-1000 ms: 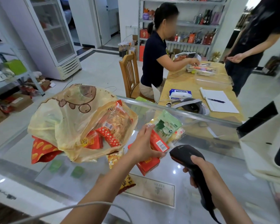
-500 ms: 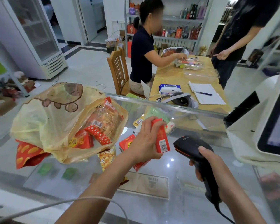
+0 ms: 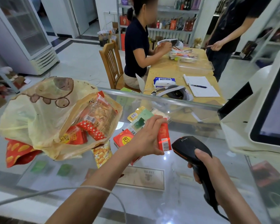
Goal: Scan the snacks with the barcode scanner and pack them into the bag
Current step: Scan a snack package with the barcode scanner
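Note:
My left hand grips a small red snack box upright above the glass counter, its barcode side turned toward the scanner. A red scan line glows across that side above the barcode. My right hand holds the black barcode scanner by its handle, its head just right of the box. The yellow plastic bag lies open on the left with a clear biscuit pack and red boxes inside. Another red box, a green packet and a popcorn packet lie on the counter.
A red chip bag sticks out under the yellow bag. A white checkout screen stands at the right. Beyond the glass counter, one person sits at a yellow table and another stands beside it. A thin cable crosses my left forearm.
My left hand lifted the red box off the counter and turned its barcode side to the scanner. The scanner moved closer, and its red line now falls on the box.

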